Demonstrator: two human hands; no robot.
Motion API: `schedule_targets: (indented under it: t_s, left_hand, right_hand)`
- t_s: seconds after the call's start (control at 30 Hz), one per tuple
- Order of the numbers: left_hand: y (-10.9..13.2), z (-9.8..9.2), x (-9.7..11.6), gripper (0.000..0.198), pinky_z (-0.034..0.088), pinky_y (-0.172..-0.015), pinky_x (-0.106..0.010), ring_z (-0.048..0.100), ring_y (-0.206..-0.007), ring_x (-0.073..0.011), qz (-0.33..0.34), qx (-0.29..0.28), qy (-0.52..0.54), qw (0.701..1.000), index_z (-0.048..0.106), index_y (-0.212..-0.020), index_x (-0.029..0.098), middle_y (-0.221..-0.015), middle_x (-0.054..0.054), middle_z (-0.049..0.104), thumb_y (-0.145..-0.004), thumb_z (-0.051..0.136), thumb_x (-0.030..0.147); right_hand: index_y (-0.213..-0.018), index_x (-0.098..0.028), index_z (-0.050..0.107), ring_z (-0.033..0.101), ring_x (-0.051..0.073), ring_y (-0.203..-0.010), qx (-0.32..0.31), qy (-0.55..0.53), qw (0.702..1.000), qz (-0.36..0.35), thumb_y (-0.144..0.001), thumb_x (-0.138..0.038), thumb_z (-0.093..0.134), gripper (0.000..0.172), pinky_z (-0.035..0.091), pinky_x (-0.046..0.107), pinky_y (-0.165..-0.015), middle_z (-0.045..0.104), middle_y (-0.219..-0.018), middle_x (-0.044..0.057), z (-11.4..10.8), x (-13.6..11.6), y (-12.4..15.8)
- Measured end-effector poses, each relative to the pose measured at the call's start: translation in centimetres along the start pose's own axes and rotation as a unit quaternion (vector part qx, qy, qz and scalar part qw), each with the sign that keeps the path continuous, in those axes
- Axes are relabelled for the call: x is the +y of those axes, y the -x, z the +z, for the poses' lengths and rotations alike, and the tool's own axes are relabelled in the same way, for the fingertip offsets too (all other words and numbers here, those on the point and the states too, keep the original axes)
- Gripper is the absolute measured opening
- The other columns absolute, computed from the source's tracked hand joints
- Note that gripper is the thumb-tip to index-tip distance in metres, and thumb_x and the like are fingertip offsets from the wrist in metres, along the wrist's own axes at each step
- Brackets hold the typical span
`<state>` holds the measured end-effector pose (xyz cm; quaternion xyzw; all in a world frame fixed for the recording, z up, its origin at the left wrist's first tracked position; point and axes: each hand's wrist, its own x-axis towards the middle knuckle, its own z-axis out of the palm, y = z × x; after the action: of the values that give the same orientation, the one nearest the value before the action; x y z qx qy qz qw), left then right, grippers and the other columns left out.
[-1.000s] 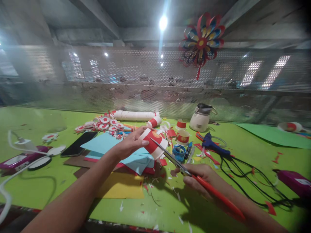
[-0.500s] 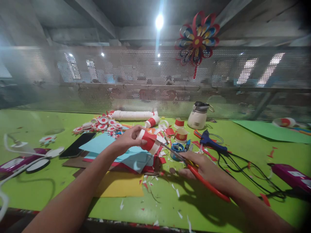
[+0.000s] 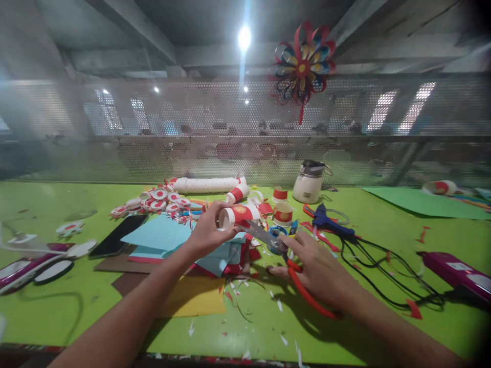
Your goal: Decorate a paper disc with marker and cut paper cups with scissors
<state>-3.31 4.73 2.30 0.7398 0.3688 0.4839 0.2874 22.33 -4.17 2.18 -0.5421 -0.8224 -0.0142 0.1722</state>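
Observation:
My left hand (image 3: pixel 212 228) grips a red and white paper cup (image 3: pixel 245 213) with a gold emblem, tipped on its side with one end toward the left. In my right hand (image 3: pixel 307 263) is a pair of scissors (image 3: pixel 301 294) with red handles. The scissor blades point up and left, and their tips lie at the cup's lower side. Whether the blades are cutting into the paper I cannot tell. Below the cup lies a stack of light blue sheets (image 3: pixel 153 235). Just behind the scissors sits a blue roll of tape (image 3: pixel 275 237).
Cut cup pieces (image 3: pixel 283 214) and a white jug (image 3: pixel 308 182) stand farther back. To the right lie a blue glue gun (image 3: pixel 332 223) with black cable and a purple device (image 3: pixel 456 273). A phone (image 3: pixel 118 235) and a pile of red-white paper rounds (image 3: pixel 159 199) are at left.
My left hand has turned the cup so its gold emblem now shows. The scissors have swung with my right hand, their blades now seen broader. The whole view has shifted slightly.

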Motion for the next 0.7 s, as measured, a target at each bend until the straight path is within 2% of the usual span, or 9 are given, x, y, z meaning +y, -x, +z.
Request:
schedule_targets:
  t_s: [0.13,0.3,0.53,0.7]
  left_hand:
    - [0.4,0.8,0.3,0.047,0.051,-0.068,-0.028,0.064,-0.081,-0.0184,0.038,0.008,-0.052,0.998,0.055,-0.111,0.019,-0.095,-0.005,0.067,-0.069,0.073,0.026]
    - [0.7,1.3,0.7,0.048,0.052,-0.069,-0.028,0.064,-0.079,-0.0165,0.040,0.044,-0.086,0.995,0.055,-0.113,0.019,-0.099,-0.005,0.067,-0.069,0.072,0.024]
    - [0.7,1.2,1.1,0.053,0.054,-0.072,-0.029,0.064,-0.081,-0.0167,0.021,0.011,-0.050,0.998,0.055,-0.122,0.020,-0.105,-0.006,0.067,-0.071,0.071,0.027]
    - [0.7,1.4,1.5,0.056,0.056,-0.074,-0.030,0.064,-0.080,-0.0157,-0.010,0.007,-0.003,1.000,0.054,-0.124,0.018,-0.106,-0.006,0.066,-0.072,0.072,0.028]
  right_hand:
    - [-0.127,-0.010,0.058,0.058,0.029,-0.084,0.044,0.052,0.997,-0.032,-0.085,-0.050,0.061,0.057,0.052,0.044,-0.075,0.058,-0.097,0.016,0.2,0.2,0.0]
    - [-0.128,-0.010,0.057,0.057,0.028,-0.081,0.075,0.065,0.994,-0.056,-0.085,-0.049,0.062,0.059,0.052,0.042,-0.072,0.056,-0.093,0.014,0.5,0.3,0.0]
    - [-0.132,-0.007,0.053,0.055,0.027,-0.082,0.056,0.031,0.996,-0.061,-0.089,-0.051,0.056,0.062,0.051,0.044,-0.075,0.054,-0.095,0.015,0.5,0.5,0.1]
    - [-0.134,-0.009,0.051,0.058,0.028,-0.082,0.049,0.024,0.997,-0.051,-0.090,-0.053,0.052,0.063,0.051,0.045,-0.073,0.057,-0.097,0.016,0.5,0.4,0.2]
